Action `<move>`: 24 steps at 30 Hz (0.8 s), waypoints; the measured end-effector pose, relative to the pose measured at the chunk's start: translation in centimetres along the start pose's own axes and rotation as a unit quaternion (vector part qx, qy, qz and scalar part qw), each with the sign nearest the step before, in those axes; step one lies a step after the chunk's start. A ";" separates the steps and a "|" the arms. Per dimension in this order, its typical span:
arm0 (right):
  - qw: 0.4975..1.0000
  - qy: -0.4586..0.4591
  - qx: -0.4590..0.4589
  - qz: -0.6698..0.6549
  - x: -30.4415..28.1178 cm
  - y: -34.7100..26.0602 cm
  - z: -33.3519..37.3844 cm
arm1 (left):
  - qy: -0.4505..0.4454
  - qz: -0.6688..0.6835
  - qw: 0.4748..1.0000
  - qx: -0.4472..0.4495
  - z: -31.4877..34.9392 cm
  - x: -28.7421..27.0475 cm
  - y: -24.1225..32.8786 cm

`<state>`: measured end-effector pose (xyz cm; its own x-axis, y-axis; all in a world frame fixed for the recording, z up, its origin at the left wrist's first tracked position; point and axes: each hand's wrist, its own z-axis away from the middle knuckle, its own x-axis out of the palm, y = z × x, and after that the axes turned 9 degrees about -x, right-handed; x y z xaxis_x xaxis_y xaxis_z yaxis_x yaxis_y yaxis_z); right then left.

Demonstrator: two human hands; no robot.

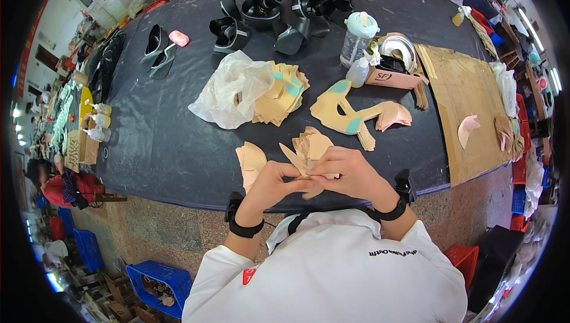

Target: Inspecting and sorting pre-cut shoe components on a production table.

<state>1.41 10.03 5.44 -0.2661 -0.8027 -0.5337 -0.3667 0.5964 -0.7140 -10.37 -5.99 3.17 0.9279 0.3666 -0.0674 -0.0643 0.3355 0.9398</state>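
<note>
Both hands meet close to the table's near edge, in front of a loose pile of beige shoe-upper pieces [313, 143]. My left hand [272, 185] pinches a thin, pointed beige shoe-upper piece [291, 157] between thumb and fingers. Against the same piece, my right hand [349, 171] is closed, its fingertips touching those of the left. The fingers partly cover what lies between them. A smaller stack of beige pieces [252, 161] lies just left of the hands. Beyond them is a fanned stack of beige pieces with teal patches [284, 94], partly under a clear plastic bag [231, 88].
More cut pieces [338, 112] lie to the right. Behind them stand a clear bottle with a pale lid [359, 38], a small white bottle [358, 72] and a pink box [395, 78]. Black shoes [291, 8] are heaped at the back. A cardboard sheet [469, 97] covers the right end.
</note>
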 end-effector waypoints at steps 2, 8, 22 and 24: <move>1.000 0.001 0.007 -0.022 -0.1 0.0 0.1 | 0.000 0.015 1.000 0.001 -0.1 0.1 -0.4; 0.998 -0.002 0.032 -0.049 -0.2 -0.1 0.2 | -0.007 0.048 0.999 0.001 0.1 0.3 0.4; 0.998 -0.044 0.023 -0.039 -0.5 0.2 0.3 | -0.016 0.040 0.999 -0.002 0.2 0.3 0.3; 0.999 -0.038 0.018 -0.031 -0.3 0.3 0.3 | -0.015 0.027 1.000 -0.006 0.1 0.3 -0.1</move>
<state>1.68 10.47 5.28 -0.1751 -0.8358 -0.5203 -0.3479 0.5469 -0.7615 -10.02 -5.99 3.05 0.9340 0.3573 -0.0068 -0.1180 0.3263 0.9379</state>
